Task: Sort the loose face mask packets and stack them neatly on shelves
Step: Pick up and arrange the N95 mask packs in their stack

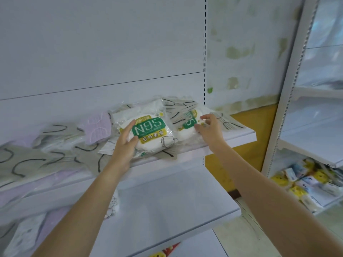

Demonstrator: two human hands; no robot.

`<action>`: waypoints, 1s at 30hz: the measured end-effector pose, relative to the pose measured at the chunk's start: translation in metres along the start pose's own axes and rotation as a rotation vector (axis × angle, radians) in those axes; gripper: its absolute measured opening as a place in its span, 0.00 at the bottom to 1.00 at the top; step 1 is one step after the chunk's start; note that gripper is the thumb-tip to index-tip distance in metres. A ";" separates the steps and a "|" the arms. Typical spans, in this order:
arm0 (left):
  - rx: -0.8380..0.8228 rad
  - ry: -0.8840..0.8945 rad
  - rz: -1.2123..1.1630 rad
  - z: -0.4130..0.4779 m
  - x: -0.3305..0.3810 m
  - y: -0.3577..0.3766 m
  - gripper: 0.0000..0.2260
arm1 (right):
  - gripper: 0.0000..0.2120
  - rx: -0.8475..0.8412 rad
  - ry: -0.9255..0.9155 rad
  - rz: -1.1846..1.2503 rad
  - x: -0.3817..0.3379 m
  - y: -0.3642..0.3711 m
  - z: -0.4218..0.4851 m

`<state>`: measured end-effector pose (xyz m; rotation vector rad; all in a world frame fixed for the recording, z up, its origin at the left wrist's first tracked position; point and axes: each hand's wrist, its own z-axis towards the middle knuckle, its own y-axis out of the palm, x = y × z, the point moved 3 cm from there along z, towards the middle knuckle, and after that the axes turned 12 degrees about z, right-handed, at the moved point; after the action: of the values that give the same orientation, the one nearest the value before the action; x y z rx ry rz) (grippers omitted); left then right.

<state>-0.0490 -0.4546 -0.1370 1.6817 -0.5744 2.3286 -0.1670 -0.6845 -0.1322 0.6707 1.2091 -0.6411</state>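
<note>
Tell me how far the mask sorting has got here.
Little looks done: no neat stack shows on the upper shelf. In hand: the left hand grips one N95 packet, and the right hand pinches a second N95 packet beside it. Left: grey packets and a purple packet lie scattered.

Left N95 packet (148, 129), right N95 packet (187, 125) side by side on shelf (241, 136).

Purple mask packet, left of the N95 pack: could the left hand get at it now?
Probably yes. The purple mask packet lies uncovered, just beside the left hand. But that hand holds the N95 pack and would have to release it first.
</note>
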 end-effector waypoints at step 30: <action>-0.103 0.055 0.124 -0.057 0.040 -0.088 0.16 | 0.32 -0.427 -0.035 0.262 -0.058 0.106 -0.068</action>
<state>-0.0766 -0.3533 -0.0979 1.5729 -0.7949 2.3765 -0.1428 -0.5592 -0.0781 0.4428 1.1528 -0.1649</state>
